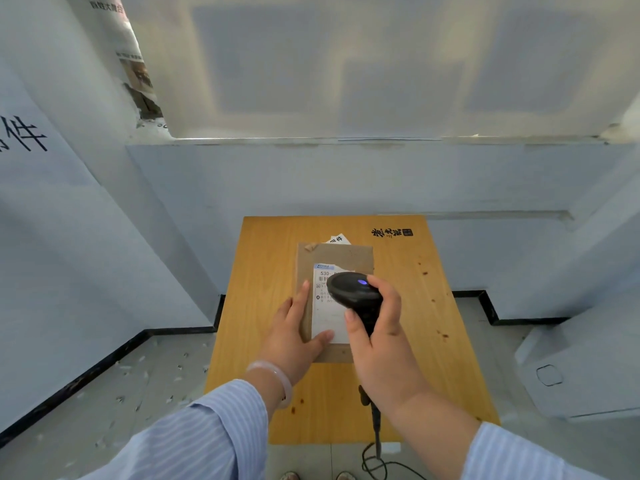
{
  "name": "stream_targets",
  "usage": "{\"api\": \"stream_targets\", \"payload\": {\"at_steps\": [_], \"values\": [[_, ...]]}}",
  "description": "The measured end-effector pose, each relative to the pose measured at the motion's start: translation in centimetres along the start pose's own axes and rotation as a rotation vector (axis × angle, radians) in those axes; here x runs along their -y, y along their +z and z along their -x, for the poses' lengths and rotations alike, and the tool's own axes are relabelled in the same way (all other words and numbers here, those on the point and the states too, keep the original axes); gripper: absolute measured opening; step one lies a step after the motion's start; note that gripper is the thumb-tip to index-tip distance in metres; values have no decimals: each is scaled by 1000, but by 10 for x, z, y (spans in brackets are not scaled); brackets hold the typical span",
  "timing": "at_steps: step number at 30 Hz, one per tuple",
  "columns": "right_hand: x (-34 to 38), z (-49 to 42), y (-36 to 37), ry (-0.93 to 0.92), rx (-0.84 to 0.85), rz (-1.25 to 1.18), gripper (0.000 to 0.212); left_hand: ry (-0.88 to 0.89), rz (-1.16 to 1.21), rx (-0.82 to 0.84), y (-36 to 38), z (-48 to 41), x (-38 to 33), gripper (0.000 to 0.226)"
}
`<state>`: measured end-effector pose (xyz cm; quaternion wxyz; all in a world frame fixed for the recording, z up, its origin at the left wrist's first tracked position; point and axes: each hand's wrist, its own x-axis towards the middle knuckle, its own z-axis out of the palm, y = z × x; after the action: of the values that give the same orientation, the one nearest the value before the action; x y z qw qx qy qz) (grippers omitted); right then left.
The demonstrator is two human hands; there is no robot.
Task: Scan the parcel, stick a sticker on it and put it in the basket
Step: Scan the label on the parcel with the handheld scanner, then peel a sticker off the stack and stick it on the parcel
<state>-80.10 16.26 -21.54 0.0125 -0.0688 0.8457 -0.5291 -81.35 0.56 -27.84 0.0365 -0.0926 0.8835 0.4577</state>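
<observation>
Two hands work over a flat brown parcel (334,268) lying mid-desk (415,306). Left hand (294,334) presses open on its near-left edge; right hand (377,337) grips a black scanner (353,292) above the label (327,306). It looks light and stiff, best lifted by its long edges. Scanner hides the barcode; no basket shows.

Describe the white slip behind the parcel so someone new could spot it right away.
Start at the wooden table by the wall. The cardboard parcel lies flat on it. The slip pokes out from behind the parcel's far edge: small, white, with black print, unlike the larger label stuck on the parcel's top.
</observation>
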Motion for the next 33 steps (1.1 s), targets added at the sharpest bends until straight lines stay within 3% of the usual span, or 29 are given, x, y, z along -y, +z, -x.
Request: {"api": "stream_targets", "payload": {"at_steps": [6,20,24,30,33], "values": [[-6,-2,-2,67,-24,-1,50,-17,-5,23,2,-3,0,92],[-116,-25,-19,520,30,301,57,-213,-16,196,20,17,48,92],[-132,-29,-15,550,78,433,61,-223,-26,206,22,18,48,95],[-143,-35,-12,591,103,387,66,-262,-56,213,27,18,43,113],[-143,-35,-17,608,102,396,79,-277,-52,239,24,13,45,120]]}}
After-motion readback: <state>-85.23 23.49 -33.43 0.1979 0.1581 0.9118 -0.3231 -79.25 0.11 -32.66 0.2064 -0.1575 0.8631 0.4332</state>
